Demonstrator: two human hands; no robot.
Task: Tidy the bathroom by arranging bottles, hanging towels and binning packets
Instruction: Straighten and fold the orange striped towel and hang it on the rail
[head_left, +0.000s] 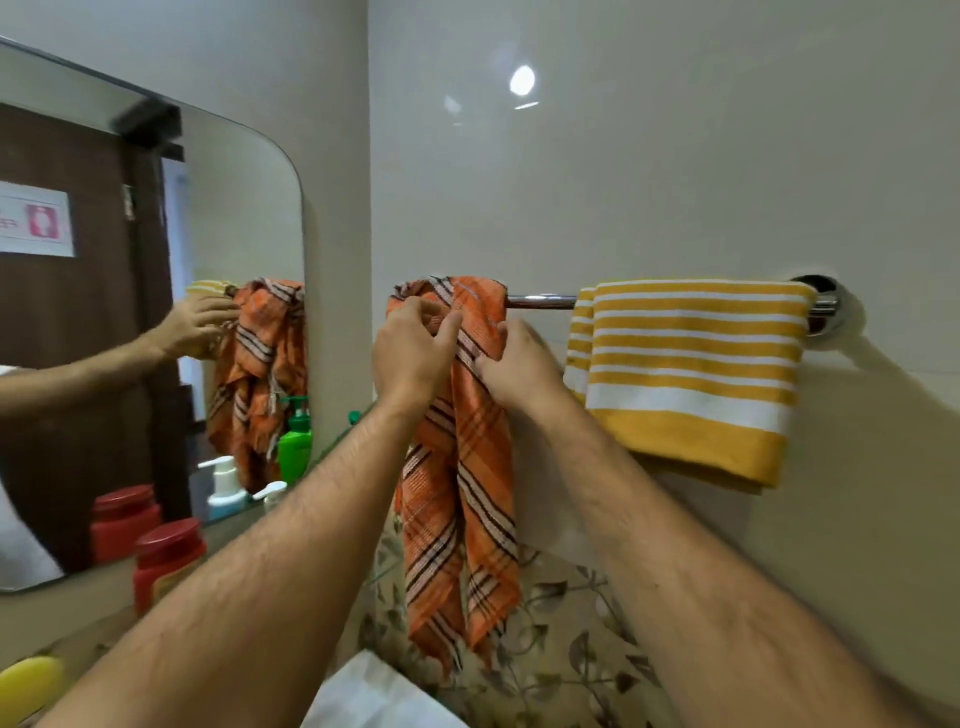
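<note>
At the left, a red plastic bottle (169, 558) stands below the rounded wall mirror (156, 260). On the chrome towel rail (540, 301), your left hand (410, 358) and right hand (519, 369) both pinch folds of the orange checked cloth towel (462, 519), bunched over the bar and hanging down. Just beside it, right, a yellow-and-white striped towel (691, 374) hangs folded.
</note>
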